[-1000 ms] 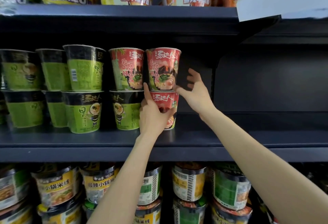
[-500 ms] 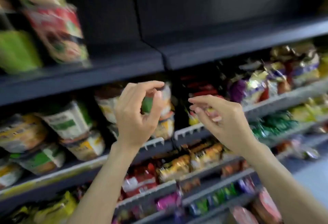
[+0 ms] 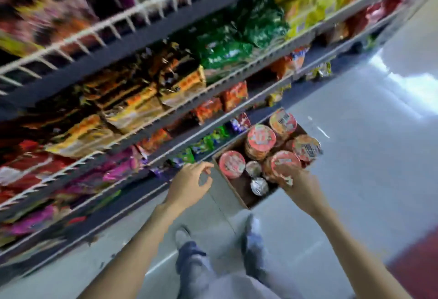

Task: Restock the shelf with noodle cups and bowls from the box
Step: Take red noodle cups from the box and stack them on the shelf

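A brown cardboard box (image 3: 237, 192) sits on the floor beside the bottom shelf. Several red-lidded noodle cups stand in it, among them one at the near left (image 3: 231, 164), a taller stack (image 3: 260, 139) and the nearest cup (image 3: 283, 163). Two small silver-lidded cups (image 3: 259, 186) lie between them. My right hand (image 3: 302, 191) reaches into the box and its fingers lie against the nearest cup's near side; blur hides whether they close round it. My left hand (image 3: 189, 185) hovers left of the box, fingers loosely curled, holding nothing.
Tilted wire-fronted shelves (image 3: 151, 118) full of noodle packets fill the left and top. The image is motion-blurred. My feet (image 3: 254, 225) stand on the grey floor just before the box. A dark red mat (image 3: 417, 263) lies at the bottom right.
Both hands let go of the red cups on the upper shelf and dropped down. My view swung from that shelf to the box on the floor, and my right hand has reached a cup there.
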